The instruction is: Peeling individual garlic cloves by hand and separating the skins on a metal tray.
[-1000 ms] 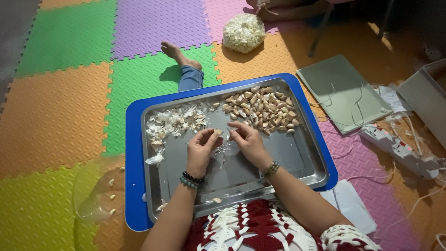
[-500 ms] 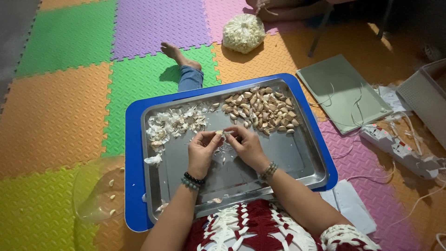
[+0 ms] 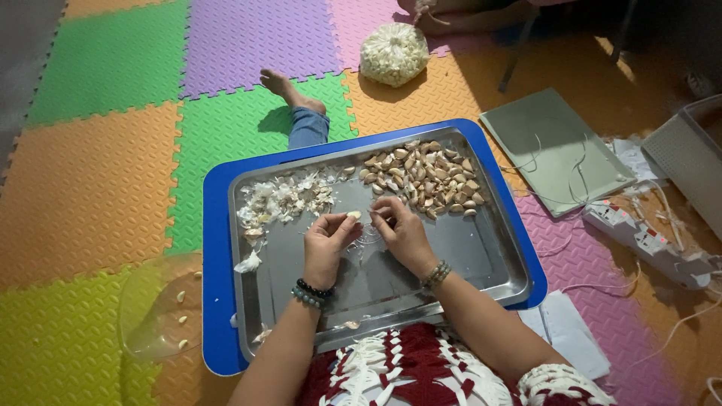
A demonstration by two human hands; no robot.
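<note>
while pinched, garlic clove [image 3: 353,215] at left hand [image 3: 329,242] fingertips

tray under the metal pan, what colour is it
Blue. The tray shows as a rim around the metal pan, clearest in the head view.

left hand [image 3: 328,242] fingers pinched | right hand [image 3: 402,229] curled | hands close together

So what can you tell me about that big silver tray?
The silver tray is a shiny metal rectangle with a raised rim, sitting tilted on a blue tray. Unpeeled garlic cloves are heaped at its far right, papery skins at far left. The left hand and right hand hover over its middle.
</note>
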